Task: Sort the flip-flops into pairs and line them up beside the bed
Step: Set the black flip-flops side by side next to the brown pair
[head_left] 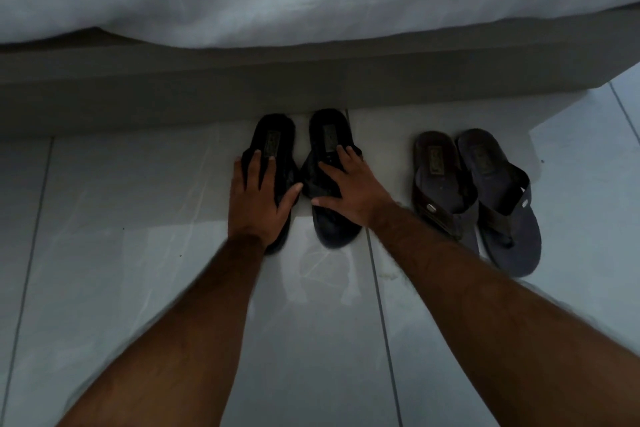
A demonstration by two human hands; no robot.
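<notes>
Two pairs sit by the bed point(311, 87). The grey pair point(474, 198) is done. The left hand point(258, 199) and right hand point(349, 185) lie flat, fingers spread, on the black pair point(304, 156), nearly straight.

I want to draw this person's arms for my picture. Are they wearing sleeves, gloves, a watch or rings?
Draw them bare. The left hand and right hand have no gloves, and no rings show. Both forearms are uncovered as far as the picture shows, with some hair on them, so no sleeves appear. There is no watch or bracelet on either wrist.
</notes>
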